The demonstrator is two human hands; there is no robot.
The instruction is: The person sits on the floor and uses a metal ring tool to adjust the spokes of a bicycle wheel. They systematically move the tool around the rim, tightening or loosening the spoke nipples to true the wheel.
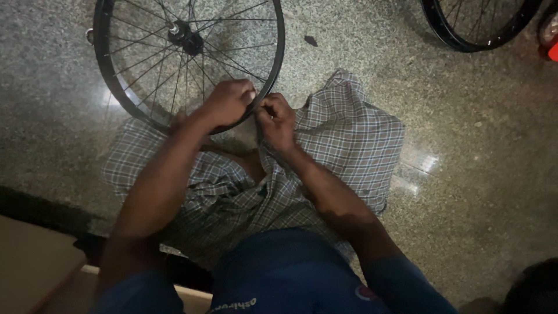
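Head camera looked straight down on both hands, which met at the near edge of a bicycle wheel. The left hand [228, 102] was closed in a fist over the black rim [278, 52], fingers curled around it. The right hand [275, 119] was pinched shut just beside it, fingertips touching the same part of the rim; what small thing it pinched, if any, I could not tell. Both hands were equally near to this spot, the left coming from the left side and the right from below. The wheel [189, 58] lay away from the person, leaning over the lap, with its hub [185, 36] far beyond the hands and the spokes running outward from it. Below the hands spread the checked cloth [349, 139] over the knees. A second wheel [476, 26] lay well apart on the speckled floor [482, 174].
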